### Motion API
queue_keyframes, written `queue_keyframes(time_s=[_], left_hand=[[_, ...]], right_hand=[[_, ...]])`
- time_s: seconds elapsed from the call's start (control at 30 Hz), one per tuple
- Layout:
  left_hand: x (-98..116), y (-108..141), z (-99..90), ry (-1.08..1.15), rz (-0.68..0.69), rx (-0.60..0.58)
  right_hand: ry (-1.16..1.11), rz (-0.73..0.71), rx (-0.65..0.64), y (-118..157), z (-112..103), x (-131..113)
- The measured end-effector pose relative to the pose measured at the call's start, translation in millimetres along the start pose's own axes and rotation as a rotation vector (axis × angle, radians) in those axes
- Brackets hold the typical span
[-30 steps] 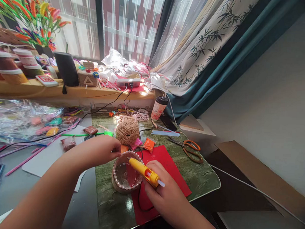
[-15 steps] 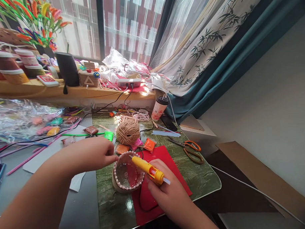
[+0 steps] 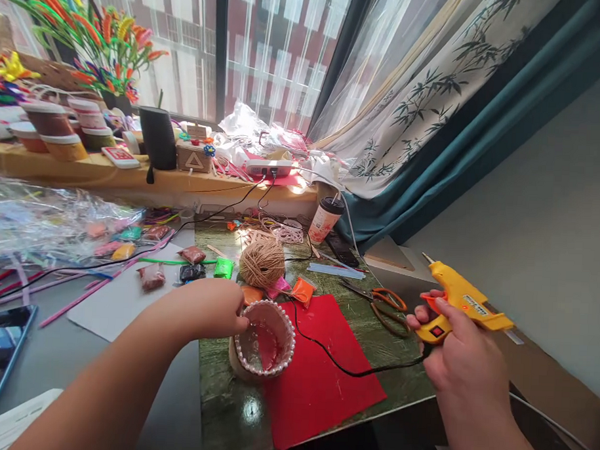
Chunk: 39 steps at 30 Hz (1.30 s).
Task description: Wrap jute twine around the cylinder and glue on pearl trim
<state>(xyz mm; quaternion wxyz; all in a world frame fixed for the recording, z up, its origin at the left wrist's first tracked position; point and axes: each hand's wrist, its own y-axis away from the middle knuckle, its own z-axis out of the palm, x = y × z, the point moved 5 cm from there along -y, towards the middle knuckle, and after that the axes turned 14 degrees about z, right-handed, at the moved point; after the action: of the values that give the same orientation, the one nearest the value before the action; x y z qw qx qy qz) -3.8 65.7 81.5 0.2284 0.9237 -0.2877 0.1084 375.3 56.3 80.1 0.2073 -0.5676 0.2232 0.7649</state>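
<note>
L hand (image 3: 218, 309) & R hand (image 3: 470, 362) bare; forearms (image 3: 112, 369) bare too, tapering twd wrists (image 3: 178, 322).

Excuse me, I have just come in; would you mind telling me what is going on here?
A person is working at a cluttered table by a window. Their left hand is at the rim of a bead-edged cup, by the left edge of a red sheet. Their right hand holds a yellow glue gun off to the right, apart from the cup, its black cord crossing the sheet. A ball of twine sits just behind the cup.
</note>
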Motion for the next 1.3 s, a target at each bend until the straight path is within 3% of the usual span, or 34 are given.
queue_keyframes(time_s=[0.2,0.37,0.6,0.77,0.93,1.03,1.3], left_hand=[[1,-5,-3.4,-0.032,-0.042,0.035],[7,-8,-3.5,-0.075,-0.023,0.063],[15,-13,4.5,-0.042,-0.068,-0.001],[5,-3,-2.7,0.060,-0.001,0.029],[-4,6,1.9,0.205,-0.067,-0.125],[0,5,3.1,0.265,-0.059,-0.134],[-1,-9,-7.6,-0.005,-0.024,0.022]], right_hand=[[0.015,0.051,-0.131,31,16,17],[0.022,0.073,-0.177,41,23,27],[-0.089,-0.085,-0.138,57,24,7],[0.187,0.157,-0.405,69,32,26],[0.469,0.353,-0.596,83,40,60],[0.502,0.412,-0.686,95,52,75],[0.421,0.431,-0.771,116,63,100]])
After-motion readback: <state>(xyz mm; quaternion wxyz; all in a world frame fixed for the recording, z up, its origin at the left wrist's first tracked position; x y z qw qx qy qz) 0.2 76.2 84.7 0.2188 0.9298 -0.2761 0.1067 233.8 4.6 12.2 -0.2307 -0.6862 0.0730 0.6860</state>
